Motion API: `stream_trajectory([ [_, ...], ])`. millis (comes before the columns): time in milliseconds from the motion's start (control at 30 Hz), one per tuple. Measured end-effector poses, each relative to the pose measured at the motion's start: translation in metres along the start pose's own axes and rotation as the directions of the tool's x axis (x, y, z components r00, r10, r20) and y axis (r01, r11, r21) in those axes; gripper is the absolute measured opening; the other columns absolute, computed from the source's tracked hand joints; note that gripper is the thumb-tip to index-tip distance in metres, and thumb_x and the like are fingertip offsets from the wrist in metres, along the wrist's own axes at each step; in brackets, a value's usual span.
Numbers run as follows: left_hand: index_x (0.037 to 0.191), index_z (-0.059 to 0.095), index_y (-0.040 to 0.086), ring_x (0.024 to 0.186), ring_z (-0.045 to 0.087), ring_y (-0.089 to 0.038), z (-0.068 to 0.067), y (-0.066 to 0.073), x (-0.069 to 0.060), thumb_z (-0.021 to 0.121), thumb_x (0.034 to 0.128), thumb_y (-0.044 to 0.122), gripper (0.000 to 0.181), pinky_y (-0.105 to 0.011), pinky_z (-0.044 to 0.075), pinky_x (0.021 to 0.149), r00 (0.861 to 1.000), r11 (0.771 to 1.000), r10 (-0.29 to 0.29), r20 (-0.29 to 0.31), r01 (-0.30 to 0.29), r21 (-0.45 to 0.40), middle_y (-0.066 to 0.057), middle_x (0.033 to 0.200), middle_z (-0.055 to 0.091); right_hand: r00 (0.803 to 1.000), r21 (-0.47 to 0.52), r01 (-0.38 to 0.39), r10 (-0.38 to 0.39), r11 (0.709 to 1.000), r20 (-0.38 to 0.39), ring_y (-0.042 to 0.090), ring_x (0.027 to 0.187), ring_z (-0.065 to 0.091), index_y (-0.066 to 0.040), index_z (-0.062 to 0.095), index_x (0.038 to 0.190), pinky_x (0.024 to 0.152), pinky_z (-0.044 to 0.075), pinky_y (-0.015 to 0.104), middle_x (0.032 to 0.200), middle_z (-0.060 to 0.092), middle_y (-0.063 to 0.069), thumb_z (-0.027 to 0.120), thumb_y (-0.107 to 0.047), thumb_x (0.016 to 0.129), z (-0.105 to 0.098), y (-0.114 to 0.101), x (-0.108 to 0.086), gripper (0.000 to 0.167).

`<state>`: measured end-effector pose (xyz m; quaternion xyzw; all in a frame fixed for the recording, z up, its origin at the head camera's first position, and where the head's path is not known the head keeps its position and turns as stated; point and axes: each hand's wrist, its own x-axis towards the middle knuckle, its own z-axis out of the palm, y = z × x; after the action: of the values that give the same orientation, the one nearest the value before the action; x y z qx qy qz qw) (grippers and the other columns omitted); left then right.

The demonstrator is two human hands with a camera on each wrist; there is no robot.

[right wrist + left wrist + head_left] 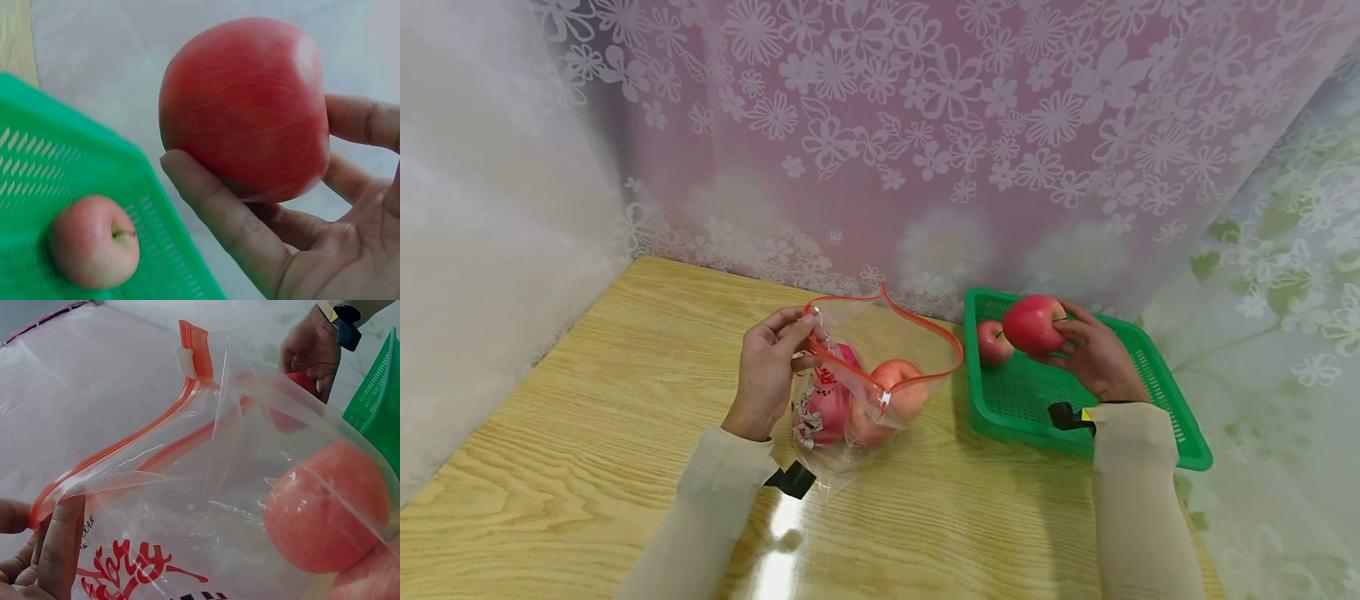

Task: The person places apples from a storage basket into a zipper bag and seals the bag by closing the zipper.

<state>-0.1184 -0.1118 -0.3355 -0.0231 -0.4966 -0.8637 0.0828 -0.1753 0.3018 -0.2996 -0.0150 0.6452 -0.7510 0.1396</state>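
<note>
My left hand pinches the red zip edge of a clear zip bag, whose mouth gapes wide. Inside the bag lie several apples, among them a pale red apple and a darker one behind the bag's printed lettering. In the left wrist view, thumb and fingers clasp the zip strip. My right hand grips a red apple above the green basket. Seen from the right wrist, the fingers wrap round this apple. Another apple sits in the basket, apart from the hand.
Under the bag and basket is a wood-grain table. A pink floral curtain hangs along its back edge, and a pale floral cloth hangs at the right. The basket's raised rim stands close to the bag's right side.
</note>
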Motion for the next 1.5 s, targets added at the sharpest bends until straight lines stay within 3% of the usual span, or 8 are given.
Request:
stream_trajectory([
  [433,0.1,0.061,0.0,0.065,0.063,-0.009,-0.001,-0.001,-0.001,0.053,0.0977,0.002,0.009,-0.021,0.057,0.058,1.0,1.0,0.002,0.018,-0.002,-0.013,0.0,0.076,0.065,0.971,0.002,0.108,-0.106,0.994,0.212,0.018,0.104,0.063,-0.016,0.038,0.143,0.087,0.056,0.037,0.137,0.039,0.002,0.037,-0.008,0.105,0.042,-0.021,-0.005,0.039],
  [867,0.099,0.062,0.0,0.064,0.063,-0.01,-0.001,-0.001,-0.001,0.053,0.0973,0.001,0.009,-0.021,0.057,0.058,1.0,1.0,0.006,0.012,-0.006,-0.025,-0.001,0.075,0.066,0.971,-0.092,0.116,-0.093,0.989,0.22,0.02,0.108,0.057,-0.017,0.045,0.143,0.083,0.057,0.033,0.137,0.042,0.006,0.044,-0.008,0.102,0.09,-0.041,-0.007,0.042],
  [1100,0.101,0.06,-0.003,0.064,0.062,-0.009,0.0,0.0,-0.001,0.054,0.0975,0.002,0.009,-0.021,0.057,0.058,1.0,1.0,-0.01,0.003,0.01,-0.013,-0.001,0.075,0.065,0.959,-0.181,0.143,-0.092,0.973,0.266,0.021,0.109,0.057,-0.015,0.047,0.143,0.083,0.057,0.033,0.14,0.04,0.008,0.045,-0.007,0.101,0.112,-0.043,-0.005,0.042],
  [1333,0.101,0.06,-0.002,0.064,0.062,-0.009,0.0,0.0,-0.002,0.053,0.0975,0.002,0.009,-0.021,0.057,0.058,1.0,1.0,-0.009,0.006,0.009,-0.02,-0.001,0.075,0.065,0.935,-0.215,0.174,-0.092,0.961,0.343,0.02,0.095,0.061,-0.014,0.049,0.141,0.081,0.058,0.033,0.125,0.052,0.008,0.047,-0.007,0.101,0.131,-0.042,-0.003,0.04],
  [1500,0.101,0.062,0.0,0.065,0.063,-0.009,0.001,0.0,-0.002,0.053,0.0976,0.002,0.009,-0.021,0.057,0.059,1.0,1.0,-0.004,0.009,0.004,-0.02,0.0,0.075,0.065,0.938,-0.235,0.164,-0.077,0.958,0.339,0.022,0.1,0.06,-0.013,0.05,0.139,0.079,0.058,0.033,0.127,0.053,0.009,0.049,-0.006,0.1,0.144,-0.042,-0.001,0.04],
])
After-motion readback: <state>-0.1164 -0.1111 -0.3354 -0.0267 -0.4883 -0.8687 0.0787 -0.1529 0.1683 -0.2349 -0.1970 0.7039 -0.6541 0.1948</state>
